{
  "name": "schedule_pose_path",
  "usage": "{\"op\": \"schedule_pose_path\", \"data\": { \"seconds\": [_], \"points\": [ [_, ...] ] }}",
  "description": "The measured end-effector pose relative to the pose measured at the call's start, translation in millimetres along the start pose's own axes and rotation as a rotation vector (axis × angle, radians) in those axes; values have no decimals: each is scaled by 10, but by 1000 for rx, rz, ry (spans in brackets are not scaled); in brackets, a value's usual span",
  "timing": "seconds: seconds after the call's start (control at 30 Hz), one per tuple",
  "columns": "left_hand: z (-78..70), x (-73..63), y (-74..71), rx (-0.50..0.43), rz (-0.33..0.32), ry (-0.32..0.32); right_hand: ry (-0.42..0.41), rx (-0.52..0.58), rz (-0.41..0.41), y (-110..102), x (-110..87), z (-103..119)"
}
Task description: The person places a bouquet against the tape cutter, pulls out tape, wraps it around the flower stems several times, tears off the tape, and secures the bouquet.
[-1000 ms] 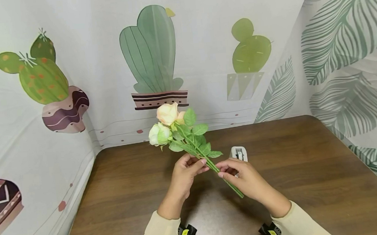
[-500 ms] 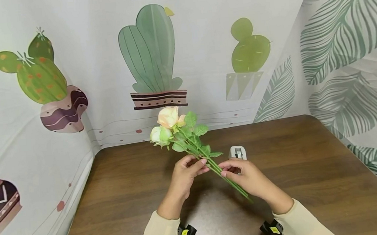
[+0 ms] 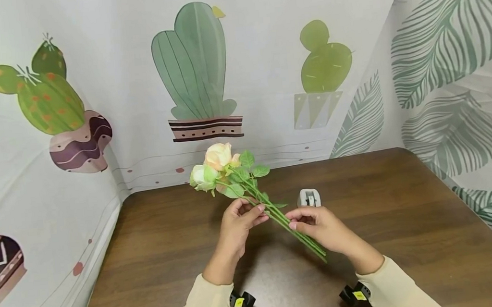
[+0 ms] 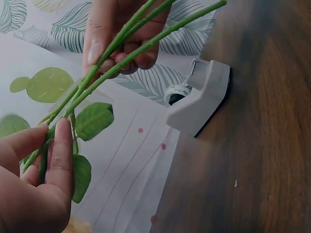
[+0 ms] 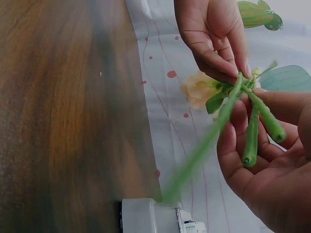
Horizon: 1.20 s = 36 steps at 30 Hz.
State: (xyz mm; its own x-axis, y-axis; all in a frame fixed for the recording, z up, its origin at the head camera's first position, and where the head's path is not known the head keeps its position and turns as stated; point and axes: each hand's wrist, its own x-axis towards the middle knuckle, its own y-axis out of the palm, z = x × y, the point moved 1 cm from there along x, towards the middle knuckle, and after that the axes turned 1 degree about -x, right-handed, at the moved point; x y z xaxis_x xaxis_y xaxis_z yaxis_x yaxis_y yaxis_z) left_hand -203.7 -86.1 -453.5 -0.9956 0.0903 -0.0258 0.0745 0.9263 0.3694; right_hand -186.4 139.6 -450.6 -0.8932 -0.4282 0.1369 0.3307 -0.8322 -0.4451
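A small bunch of roses slants above the table, with a peach rose (image 3: 218, 156) and a white-green rose (image 3: 204, 177) at its upper left. My left hand (image 3: 239, 226) pinches the green stems (image 3: 293, 229) just under the leaves, between thumb and fingers. Further down, my right hand (image 3: 321, 227) holds the stems with thumb and fingertips. Three stem ends fan apart in the right wrist view, one stem (image 5: 204, 145) standing off from the other two. Behind the right hand is a white tape dispenser (image 3: 309, 197), partly hidden by that hand in the head view.
The brown wooden table (image 3: 164, 266) reaches back to a white cloth backdrop (image 3: 264, 51) printed with cacti and leaves. Black wrist cameras (image 3: 242, 301) are strapped at both beige sleeves (image 3: 205, 299).
The peach rose has sunk a little, and the white-green rose has turned. The stems are spread wider at the right hand. Both hands keep nearly the same places.
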Motion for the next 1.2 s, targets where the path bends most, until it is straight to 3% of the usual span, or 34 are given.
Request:
{"op": "schedule_pose_path", "data": {
  "seconds": [0.37,0.93,1.2],
  "points": [
    [-56,7,-15,-28,-53,14,57,265,110,12,4,-7],
    [-44,8,-32,-56,-94,43,27,294,120,41,-18,-24],
    [2,17,-18,-17,-110,45,8,269,112,82,-12,-57]
  ]
}}
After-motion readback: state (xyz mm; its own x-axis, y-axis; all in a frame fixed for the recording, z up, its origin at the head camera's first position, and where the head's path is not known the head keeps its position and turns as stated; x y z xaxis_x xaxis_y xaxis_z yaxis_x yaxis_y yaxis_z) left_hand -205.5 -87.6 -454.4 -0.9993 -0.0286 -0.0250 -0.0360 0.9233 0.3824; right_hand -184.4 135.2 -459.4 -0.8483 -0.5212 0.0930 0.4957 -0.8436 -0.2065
